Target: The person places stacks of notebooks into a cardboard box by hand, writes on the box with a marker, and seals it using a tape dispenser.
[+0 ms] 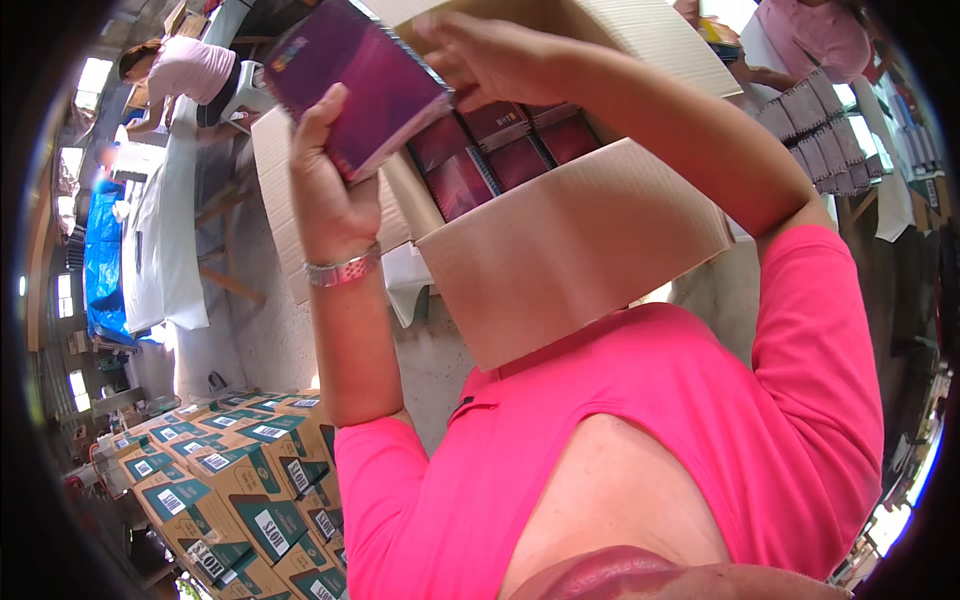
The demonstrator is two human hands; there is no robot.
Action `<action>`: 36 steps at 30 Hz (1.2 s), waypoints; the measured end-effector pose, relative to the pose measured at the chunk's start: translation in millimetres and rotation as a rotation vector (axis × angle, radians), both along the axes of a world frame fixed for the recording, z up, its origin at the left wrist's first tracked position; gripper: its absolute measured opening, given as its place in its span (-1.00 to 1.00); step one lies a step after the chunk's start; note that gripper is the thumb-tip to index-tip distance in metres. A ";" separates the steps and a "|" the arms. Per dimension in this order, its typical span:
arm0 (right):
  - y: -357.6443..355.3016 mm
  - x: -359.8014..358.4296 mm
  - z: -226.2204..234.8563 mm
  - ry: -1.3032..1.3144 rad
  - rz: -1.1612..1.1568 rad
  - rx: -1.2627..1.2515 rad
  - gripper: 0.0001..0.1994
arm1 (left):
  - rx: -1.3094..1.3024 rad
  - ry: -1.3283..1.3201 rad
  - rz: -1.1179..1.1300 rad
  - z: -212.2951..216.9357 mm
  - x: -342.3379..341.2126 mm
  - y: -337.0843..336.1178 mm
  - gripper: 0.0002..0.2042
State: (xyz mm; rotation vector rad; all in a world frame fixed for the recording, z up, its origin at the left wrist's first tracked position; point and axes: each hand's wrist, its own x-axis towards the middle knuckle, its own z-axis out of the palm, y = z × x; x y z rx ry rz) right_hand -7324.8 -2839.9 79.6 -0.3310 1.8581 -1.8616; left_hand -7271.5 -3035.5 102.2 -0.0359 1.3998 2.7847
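Note:
My left hand [338, 205], with a metal bracelet at its wrist, grips a dark purple spiral-bound notebook [350, 85], thumb on the near side. The notebook is held tilted above the left side of an open cardboard box [580, 240]. Close to the notebook's right edge is my right hand [510, 60], somewhat blurred, its fingers apart and nothing seen in them. Whether its fingertips touch the notebook I cannot tell. Inside the box, several purple-red spiral notebooks [515, 160] lie in rows, partly hidden by my right hand and forearm.
The box's flaps stand spread outward, the near one against my pink shirt. A stack of printed cartons [230, 480] is at the lower left. White-covered tables [165, 250] and a person [200, 70] are at the left. Stacked spiral-bound books [825, 130] and another person [815, 40] are at the right.

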 end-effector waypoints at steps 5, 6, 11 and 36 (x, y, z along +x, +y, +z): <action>18.1 -0.8 22.9 0.579 -0.195 0.643 -0.20 | -0.377 0.053 -0.015 -22.3 -10.2 1.5 -0.42; 25.8 -1.1 13.9 0.605 -0.197 0.701 -0.14 | -0.421 0.077 0.046 -13.1 -3.2 10.4 -0.22; 51.7 18.2 -61.6 0.251 0.228 1.310 -0.30 | -0.668 0.253 -0.089 3.4 -5.7 40.7 -0.33; 549.6 262.0 -123.4 0.017 -1.880 -0.476 -0.45 | -1.424 0.681 -0.721 8.9 -42.2 417.2 -0.66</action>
